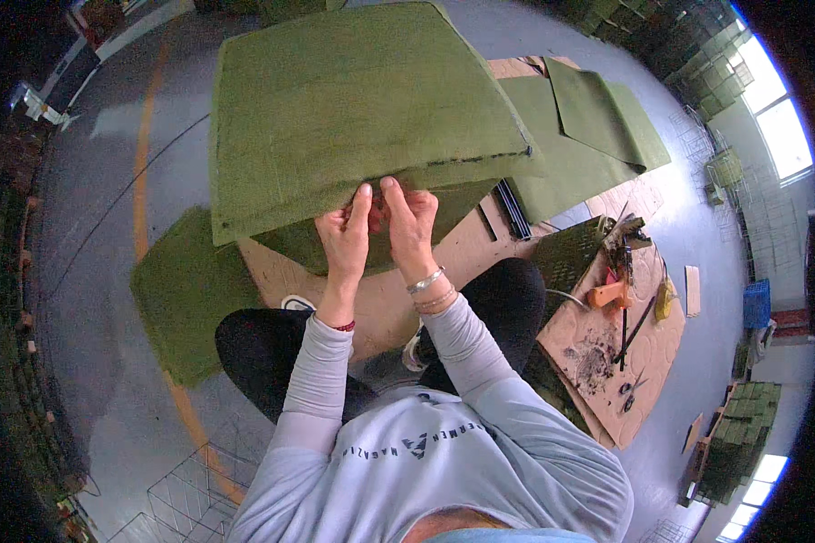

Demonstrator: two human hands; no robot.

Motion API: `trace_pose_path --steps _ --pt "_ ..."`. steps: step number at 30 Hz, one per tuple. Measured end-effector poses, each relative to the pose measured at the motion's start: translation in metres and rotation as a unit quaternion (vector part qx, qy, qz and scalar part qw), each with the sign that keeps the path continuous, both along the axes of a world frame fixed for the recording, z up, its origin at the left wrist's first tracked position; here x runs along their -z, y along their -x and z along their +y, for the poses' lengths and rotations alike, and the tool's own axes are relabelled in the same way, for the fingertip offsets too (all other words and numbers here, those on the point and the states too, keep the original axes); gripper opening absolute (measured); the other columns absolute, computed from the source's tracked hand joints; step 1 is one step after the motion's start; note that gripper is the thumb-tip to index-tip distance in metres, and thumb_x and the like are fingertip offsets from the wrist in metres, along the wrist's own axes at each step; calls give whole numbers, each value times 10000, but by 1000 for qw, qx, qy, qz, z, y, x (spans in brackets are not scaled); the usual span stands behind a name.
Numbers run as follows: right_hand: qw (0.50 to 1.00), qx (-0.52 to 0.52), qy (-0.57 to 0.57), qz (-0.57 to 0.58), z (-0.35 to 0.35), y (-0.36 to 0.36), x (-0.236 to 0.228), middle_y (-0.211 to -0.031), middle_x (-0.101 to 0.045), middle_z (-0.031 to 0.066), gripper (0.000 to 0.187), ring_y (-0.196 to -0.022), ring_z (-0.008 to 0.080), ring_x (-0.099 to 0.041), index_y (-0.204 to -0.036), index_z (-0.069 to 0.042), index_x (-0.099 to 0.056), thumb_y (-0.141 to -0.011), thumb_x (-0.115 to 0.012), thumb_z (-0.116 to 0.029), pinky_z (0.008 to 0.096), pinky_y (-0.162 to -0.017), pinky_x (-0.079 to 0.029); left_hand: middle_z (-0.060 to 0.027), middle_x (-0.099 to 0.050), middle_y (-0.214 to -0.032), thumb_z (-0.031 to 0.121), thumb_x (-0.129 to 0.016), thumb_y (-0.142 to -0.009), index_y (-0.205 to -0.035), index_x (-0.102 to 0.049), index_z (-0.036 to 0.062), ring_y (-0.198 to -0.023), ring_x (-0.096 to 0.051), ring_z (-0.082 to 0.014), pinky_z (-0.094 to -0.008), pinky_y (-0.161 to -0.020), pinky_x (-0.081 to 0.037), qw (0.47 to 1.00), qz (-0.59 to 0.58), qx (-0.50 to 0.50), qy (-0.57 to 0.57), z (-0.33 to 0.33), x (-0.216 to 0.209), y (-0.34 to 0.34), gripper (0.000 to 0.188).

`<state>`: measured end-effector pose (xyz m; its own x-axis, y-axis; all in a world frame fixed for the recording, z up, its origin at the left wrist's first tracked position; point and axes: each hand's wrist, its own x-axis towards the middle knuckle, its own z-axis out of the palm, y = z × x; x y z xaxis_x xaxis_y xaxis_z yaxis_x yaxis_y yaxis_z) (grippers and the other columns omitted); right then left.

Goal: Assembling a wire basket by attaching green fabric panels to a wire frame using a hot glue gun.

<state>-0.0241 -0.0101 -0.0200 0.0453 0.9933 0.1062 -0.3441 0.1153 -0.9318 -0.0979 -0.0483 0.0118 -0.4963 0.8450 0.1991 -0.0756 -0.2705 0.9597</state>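
Observation:
A large green sheet (353, 100), rough like felt or mesh, spreads out in front of me, its near edge raised toward me. My left hand (345, 242) pinches that edge near its middle, the thumb lying on top. Right beside it my right hand (409, 224) grips the same edge, with both thumbs almost touching. A dark, uneven line (480, 157) runs along the edge from near my right hand to the right corner. The fingers under the sheet are mostly hidden.
More green sheets (598, 118) lie at right on a brown board, by black strips (513, 213); another green piece (190, 290) is at left. At my right, cardboard (652, 353) bears an orange glue gun (607, 295), scissors (632, 391) and dark smears. Wire racks (181, 493) stand lower left.

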Motion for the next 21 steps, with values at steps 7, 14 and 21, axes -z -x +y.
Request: trace_pose_path --steps 7,14,21 --pt "998 -49 19 20 -16 0 -9 -529 -472 -58 369 -457 51 -377 -562 -34 -534 -859 -623 -233 234 -426 -293 -23 -604 -644 193 -586 -876 -818 -632 17 -511 -530 -70 -202 -456 -420 993 -100 32 50 -22 2 22 191" --pt "994 -84 42 52 -20 24 -15 -552 -486 -69 338 -480 21 -380 -548 -48 -538 -847 -623 -181 228 -419 -274 -10 -597 -619 200 -587 -871 -720 -627 28 -490 -510 -61 -208 -424 -388 998 -57 -1 36 -19 -3 28 233" --pt "996 -42 38 62 -18 31 -12 -546 -470 -81 347 -474 22 -363 -532 -64 -526 -847 -624 -172 233 -407 -271 32 -568 -650 177 -629 -838 -718 -620 18 -581 -478 -34 -209 -530 -363 996 -75 -24 38 -17 -5 27 199"
